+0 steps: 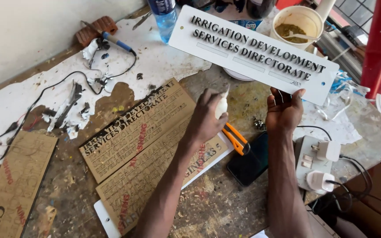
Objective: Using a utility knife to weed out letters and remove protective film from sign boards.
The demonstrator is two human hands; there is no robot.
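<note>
Right hand: we pinch the white sign plate, upper centre, by its lower edge. Left hand: closed around a small white wad. We judge steady support and light strokes best. Below: orange cutter, dark phone.

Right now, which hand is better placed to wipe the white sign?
Probably the left hand: it holds a white wad just below the sign. The right hand grips the sign's lower edge.
</note>
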